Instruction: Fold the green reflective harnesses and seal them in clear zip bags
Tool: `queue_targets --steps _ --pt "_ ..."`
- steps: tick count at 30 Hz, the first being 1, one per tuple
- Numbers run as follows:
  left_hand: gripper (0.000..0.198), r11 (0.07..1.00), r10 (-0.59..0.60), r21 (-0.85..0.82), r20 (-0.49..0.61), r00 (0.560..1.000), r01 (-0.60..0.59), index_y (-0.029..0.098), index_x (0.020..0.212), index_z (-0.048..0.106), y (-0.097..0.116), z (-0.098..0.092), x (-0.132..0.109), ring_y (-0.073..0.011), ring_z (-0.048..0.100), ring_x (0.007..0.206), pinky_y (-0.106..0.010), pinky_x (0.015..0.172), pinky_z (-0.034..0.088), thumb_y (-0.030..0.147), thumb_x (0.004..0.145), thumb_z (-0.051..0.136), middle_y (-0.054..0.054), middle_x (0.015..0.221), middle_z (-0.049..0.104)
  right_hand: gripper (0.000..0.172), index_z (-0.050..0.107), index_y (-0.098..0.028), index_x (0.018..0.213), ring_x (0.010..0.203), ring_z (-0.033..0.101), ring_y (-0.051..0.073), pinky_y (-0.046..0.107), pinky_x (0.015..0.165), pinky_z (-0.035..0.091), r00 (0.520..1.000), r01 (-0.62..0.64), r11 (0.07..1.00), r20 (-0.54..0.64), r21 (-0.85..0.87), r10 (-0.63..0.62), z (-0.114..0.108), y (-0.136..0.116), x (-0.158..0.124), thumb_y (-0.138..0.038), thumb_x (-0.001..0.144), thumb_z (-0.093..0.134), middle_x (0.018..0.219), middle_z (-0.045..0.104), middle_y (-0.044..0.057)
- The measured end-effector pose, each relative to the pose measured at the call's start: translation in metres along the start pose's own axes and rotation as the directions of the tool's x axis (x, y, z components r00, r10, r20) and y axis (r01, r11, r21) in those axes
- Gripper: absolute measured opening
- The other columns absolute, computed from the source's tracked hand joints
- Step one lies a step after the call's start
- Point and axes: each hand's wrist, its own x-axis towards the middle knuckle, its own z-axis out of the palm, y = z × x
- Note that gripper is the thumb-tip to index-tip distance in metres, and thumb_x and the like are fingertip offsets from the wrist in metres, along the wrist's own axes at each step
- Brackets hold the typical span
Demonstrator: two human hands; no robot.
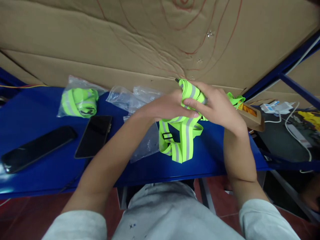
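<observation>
**Both hands on the high-visibility strap: upper part bundled, lower part loose**

You have the lime-green high-visibility strap between both hands, over the front half of the blue table. The upper part is gathered in flat layers into a bundle; the rest hangs in loose loops below your hands, the black slider buckle on the left loop. Step in hand, by my read: folding or winding the strap up, partway done.

Grip: your left hand is closed against the bundle's near left side, thumb laid across below it. Your right hand is curled round the right side, thumb over the front. Neither is spread open; some fingers are hidden behind the strap, so can't tell how tight they are.

Next move calls for one hand pinning the layers while the other takes up the slack, striped face flat, no twist. Watch the buckle: it could snag or make a lump. Clear plastic bags lie just left of the loops and could drag along. Farther left, a similar strap sits coiled in a bag, beyond the smartphone.
</observation>
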Motion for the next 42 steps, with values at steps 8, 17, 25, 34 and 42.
queue_targets --steps 8,17,25,34,42 --pt "0.041 0.950 -0.065 -0.279 0.269 0.961 0.142 0.015 0.110 0.073 -0.002 0.008 -0.002 -0.0289 0.079 0.096 -0.042 0.084 0.065 0.035 0.078 0.089 -0.011 0.100 0.081 0.047 0.071 -0.022 0.089 0.071 0.061 0.020 0.035 0.076 0.053 0.926 -0.163 0.987 -0.344 0.001 0.154 -0.009 0.006 -0.001 -0.066 0.099 0.057 0.072 0.063 0.003" --pt "0.040 0.998 -0.014 -0.059 0.208 0.978 0.027 0.017 0.115 0.074 -0.006 0.007 -0.005 -0.0277 0.077 0.106 -0.040 0.092 0.064 0.042 0.086 0.082 -0.011 0.114 0.080 0.050 0.073 -0.022 0.084 0.074 0.066 0.020 0.032 0.068 0.057 0.968 -0.123 0.964 -0.183 0.235 0.169 -0.006 0.016 0.002 -0.070 0.094 0.062 0.067 0.062 0.000" --pt "0.031 0.999 -0.031 0.018 0.232 0.972 0.028 0.016 0.101 0.075 0.005 0.009 -0.009 -0.0250 0.078 0.089 -0.036 0.081 0.063 0.039 0.082 0.084 -0.008 0.094 0.081 0.054 0.077 -0.021 0.077 0.056 0.065 0.014 0.027 0.050 0.053 0.953 -0.272 0.769 0.049 0.578 0.300 -0.007 0.014 -0.002 -0.073 0.089 0.066 0.070 0.074 0.002" --pt "0.062 0.445 -0.031 0.790 -0.456 0.889 0.421 0.011 0.147 0.056 -0.005 -0.072 -0.071 -0.0451 0.051 0.143 -0.057 0.123 0.033 0.046 0.096 0.059 -0.021 0.153 0.058 0.051 0.077 -0.013 0.068 0.051 0.054 0.008 0.024 0.047 0.038 0.799 -0.171 0.874 -0.454 0.455 0.393 -0.027 0.030 -0.002 -0.058 0.090 0.074 0.063 0.067 0.003" --pt "0.110 0.186 -0.179 0.485 -0.839 0.514 0.855 0.011 0.161 0.035 -0.070 -0.103 -0.212 -0.0639 0.050 0.134 -0.073 0.103 0.042 0.073 0.077 0.070 -0.029 0.139 0.063 0.050 0.081 -0.011 0.076 0.051 0.053 0.007 0.023 0.047 0.031 0.852 -0.197 0.924 -0.410 0.327 0.326 -0.038 0.018 -0.010 -0.056 0.095 0.069 0.062 0.069 0.005"
